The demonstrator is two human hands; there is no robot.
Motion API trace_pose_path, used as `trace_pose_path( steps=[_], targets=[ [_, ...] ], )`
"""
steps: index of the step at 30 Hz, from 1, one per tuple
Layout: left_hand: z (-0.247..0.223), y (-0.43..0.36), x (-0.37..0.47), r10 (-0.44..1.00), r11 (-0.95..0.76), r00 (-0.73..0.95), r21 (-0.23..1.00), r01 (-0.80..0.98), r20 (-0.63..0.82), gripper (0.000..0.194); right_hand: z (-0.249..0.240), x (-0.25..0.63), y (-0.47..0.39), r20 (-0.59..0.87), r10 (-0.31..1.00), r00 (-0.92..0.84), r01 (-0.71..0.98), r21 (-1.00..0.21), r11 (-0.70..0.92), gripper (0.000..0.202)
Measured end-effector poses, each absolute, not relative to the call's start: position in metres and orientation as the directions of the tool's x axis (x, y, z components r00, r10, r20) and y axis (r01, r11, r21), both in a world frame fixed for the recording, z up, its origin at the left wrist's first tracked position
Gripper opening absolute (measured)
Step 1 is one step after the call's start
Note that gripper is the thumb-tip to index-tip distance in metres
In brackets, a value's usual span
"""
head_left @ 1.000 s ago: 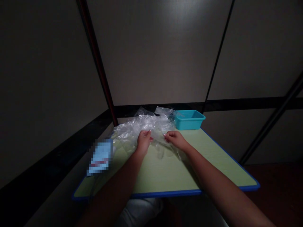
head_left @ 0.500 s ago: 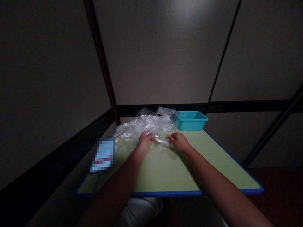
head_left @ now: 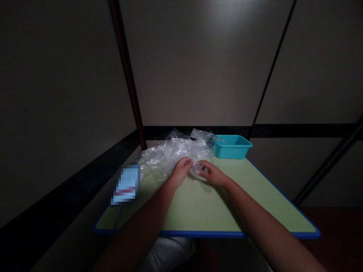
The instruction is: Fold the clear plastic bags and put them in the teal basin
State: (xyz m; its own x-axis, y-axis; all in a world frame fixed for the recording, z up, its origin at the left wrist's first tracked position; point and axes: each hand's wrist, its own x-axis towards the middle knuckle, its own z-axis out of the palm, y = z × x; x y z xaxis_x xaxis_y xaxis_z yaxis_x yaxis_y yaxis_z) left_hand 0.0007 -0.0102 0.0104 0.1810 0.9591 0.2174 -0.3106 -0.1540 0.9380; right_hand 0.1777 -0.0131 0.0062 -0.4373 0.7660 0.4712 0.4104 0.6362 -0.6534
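Near the middle of the green table (head_left: 204, 211), a small crumpled piece of clear plastic (head_left: 196, 170) is between my two hands. My left hand (head_left: 182, 170) pinches its left side with thumb and fingers. From the right, my right hand (head_left: 211, 172) grips the same piece, its fingers curved round the edge. Behind my hands lies a heap of clear plastic bags (head_left: 176, 148), crinkled and shiny, spreading to the left and up to the turquoise basket.
A turquoise basket (head_left: 233, 152) stands at the back right of the table. At the left edge lies a pixelated light blue object (head_left: 126, 185) with a cable near it. Walls rise behind and left of the blue-edged table.
The plastic between my hands is now gathered into a smaller bunch, apart from the heap. My left hand has moved right, closer to my right hand. The view has shifted slightly.
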Motion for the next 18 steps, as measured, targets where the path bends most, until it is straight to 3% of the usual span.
trace_pose_path(
  steps=[3, 11, 18],
  targets=[
    [0.011, -0.013, 0.003, 0.952, -0.160, 0.208, 0.942, -0.294, 0.226, 0.039, 0.009, 0.177, -0.014, 0.491, 0.778, -0.393, 0.409, -0.665, 0.626, 0.018],
    [0.010, -0.019, 0.006, 0.926, -0.154, 0.312, 0.968, -0.199, 0.211, 0.038, 0.008, 0.179, -0.006, 0.497, 0.841, -0.214, 0.289, -0.790, 0.541, 0.025],
    [0.015, -0.023, 0.004, 0.893, -0.156, 0.402, 0.977, -0.145, 0.202, 0.037, 0.011, 0.182, -0.005, 0.542, 0.837, -0.071, 0.343, -0.775, 0.530, 0.025]
  ],
)
